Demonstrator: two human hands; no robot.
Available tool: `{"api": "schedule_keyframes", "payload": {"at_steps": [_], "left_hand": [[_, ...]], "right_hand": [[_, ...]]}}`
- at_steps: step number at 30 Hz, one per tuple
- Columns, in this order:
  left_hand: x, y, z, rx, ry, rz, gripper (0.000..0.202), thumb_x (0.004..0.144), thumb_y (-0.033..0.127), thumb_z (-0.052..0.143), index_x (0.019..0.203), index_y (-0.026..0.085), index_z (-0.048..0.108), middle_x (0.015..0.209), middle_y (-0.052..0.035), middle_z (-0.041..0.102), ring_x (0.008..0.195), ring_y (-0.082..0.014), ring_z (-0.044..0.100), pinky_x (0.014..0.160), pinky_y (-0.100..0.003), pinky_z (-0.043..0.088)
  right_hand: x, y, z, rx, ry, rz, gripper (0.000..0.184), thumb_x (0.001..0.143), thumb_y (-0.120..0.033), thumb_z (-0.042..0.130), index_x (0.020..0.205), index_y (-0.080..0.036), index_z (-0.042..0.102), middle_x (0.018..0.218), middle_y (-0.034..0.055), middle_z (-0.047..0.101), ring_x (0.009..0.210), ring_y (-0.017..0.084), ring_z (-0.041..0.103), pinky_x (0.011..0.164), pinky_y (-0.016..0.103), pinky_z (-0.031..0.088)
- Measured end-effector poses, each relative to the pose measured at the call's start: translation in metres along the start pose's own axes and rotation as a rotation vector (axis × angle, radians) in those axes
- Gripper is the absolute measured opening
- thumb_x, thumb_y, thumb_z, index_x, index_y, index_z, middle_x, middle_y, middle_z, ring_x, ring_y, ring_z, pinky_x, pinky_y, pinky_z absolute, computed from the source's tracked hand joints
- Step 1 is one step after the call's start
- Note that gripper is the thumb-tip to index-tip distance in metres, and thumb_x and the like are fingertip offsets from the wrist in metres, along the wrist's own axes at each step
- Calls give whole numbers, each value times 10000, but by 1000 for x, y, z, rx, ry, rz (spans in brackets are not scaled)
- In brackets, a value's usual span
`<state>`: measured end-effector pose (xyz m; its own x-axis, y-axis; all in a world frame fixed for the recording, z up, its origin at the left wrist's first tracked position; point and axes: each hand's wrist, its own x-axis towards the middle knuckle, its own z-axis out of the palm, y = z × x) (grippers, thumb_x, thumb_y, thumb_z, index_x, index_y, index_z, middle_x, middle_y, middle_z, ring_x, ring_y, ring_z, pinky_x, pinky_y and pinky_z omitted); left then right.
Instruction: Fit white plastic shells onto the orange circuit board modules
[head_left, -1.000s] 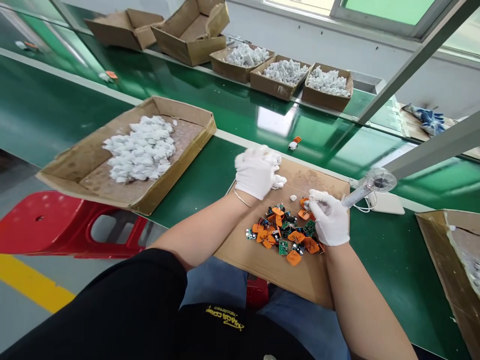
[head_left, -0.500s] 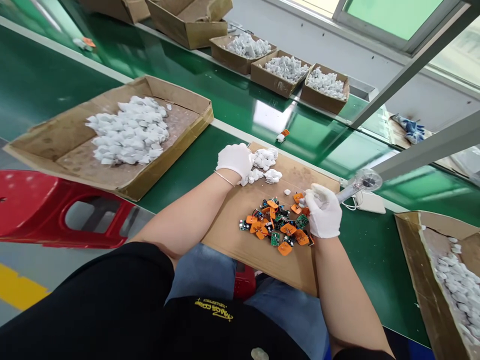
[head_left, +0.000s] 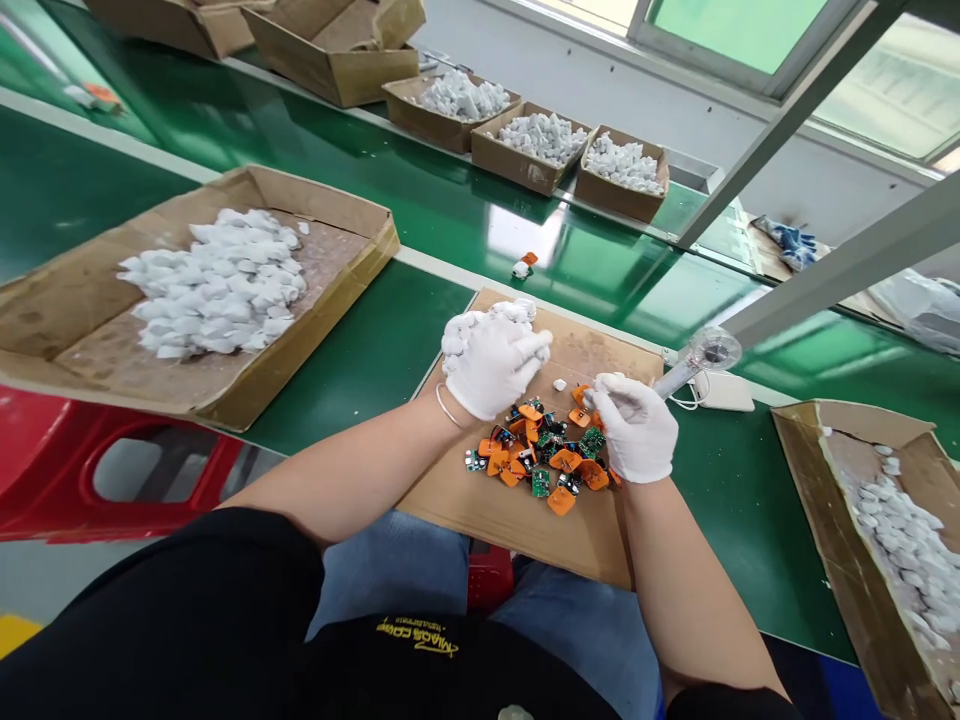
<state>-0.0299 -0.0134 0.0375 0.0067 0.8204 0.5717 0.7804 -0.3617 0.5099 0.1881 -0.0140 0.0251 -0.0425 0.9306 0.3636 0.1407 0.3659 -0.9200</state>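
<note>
My left hand (head_left: 491, 362), in a white glove with a thin bangle at the wrist, is closed over a clump of white plastic pieces (head_left: 487, 318) at the far end of a cardboard sheet (head_left: 600, 540). My gloved right hand (head_left: 634, 428) rests at the right edge of a heap of small green circuit boards with orange tabs (head_left: 536, 455), its fingertips against the orange tabs. Whether those fingers hold a piece is hidden. One loose white piece (head_left: 559, 384) lies between my hands.
The cardboard sheet sits across my lap at a green conveyor belt (head_left: 352, 340). A cardboard tray of white pieces (head_left: 322, 360) stands left, another box (head_left: 840, 520) right, and several small boxes (head_left: 540, 140) beyond. A small fan (head_left: 709, 352) stands nearby.
My left hand has moved onto the white pieces and closed over them. My right hand stays at the heap. The whole view has shifted left and turned slightly.
</note>
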Motion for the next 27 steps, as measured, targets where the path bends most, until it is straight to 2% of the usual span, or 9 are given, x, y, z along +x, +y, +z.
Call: {"api": "schedule_keyframes", "payload": {"at_steps": [2,4,8,13,17,20,22,25,27], "left_hand": [[-10,11,6,49,-66,139,198,893,277,549,982,241,722,808,-46,693,826,-230,625,831,-396,461],[-18,17,10,133,-94,260,253,934,288,498,1058,225,710,810,-62,699,821,-240,631,795,-397,452],[-25,22,13,204,-108,299,331,949,337,490,1183,191,673,837,-92,704,856,-269,649,775,-405,457],[-26,23,10,123,-139,256,415,876,279,577,1283,200,605,831,-58,689,814,-242,647,823,-406,478],[-16,19,-3,-21,-254,80,563,775,318,730,1293,171,565,900,-39,708,872,-222,654,859,-373,501],[-9,18,-12,3,-426,8,337,743,264,705,1071,193,678,870,-20,708,887,-219,664,859,-349,505],[-8,18,-13,32,-535,-16,202,750,246,654,938,200,713,833,-15,711,841,-215,668,792,-326,503],[-10,18,-10,10,-629,-82,204,792,223,570,914,195,731,717,9,692,682,-171,635,667,-279,466],[-12,17,-6,-20,-646,-84,239,814,204,534,935,188,740,685,21,683,636,-147,609,653,-262,453]], "right_hand": [[-1,-7,-1,-138,-101,-108,153,778,-301,749,923,-254,730,1022,65,764,952,262,743,941,476,607],[-1,-12,-2,-265,-214,-206,196,772,-281,736,968,-267,747,1091,66,762,1057,279,716,1025,485,559],[-6,-16,1,-318,-287,-257,275,775,-290,750,1050,-280,759,1112,54,763,1070,287,713,1007,461,570],[-13,-10,11,-80,-246,-25,245,811,-376,770,1012,-240,738,1010,62,777,905,243,749,886,418,630],[-4,0,8,189,-89,83,316,774,-374,813,1025,-248,668,963,38,760,824,212,754,761,396,654],[6,8,1,296,36,83,391,753,-354,830,1091,-268,652,997,26,745,858,206,743,785,427,646],[10,12,-2,313,38,81,375,757,-384,820,1076,-250,676,1006,41,740,900,219,732,830,460,630],[11,12,-3,283,47,72,358,730,-385,839,1010,-209,703,893,42,739,827,207,724,828,450,622],[10,8,-1,267,71,75,366,674,-348,881,952,-190,702,837,33,736,742,181,715,791,411,628]]}}
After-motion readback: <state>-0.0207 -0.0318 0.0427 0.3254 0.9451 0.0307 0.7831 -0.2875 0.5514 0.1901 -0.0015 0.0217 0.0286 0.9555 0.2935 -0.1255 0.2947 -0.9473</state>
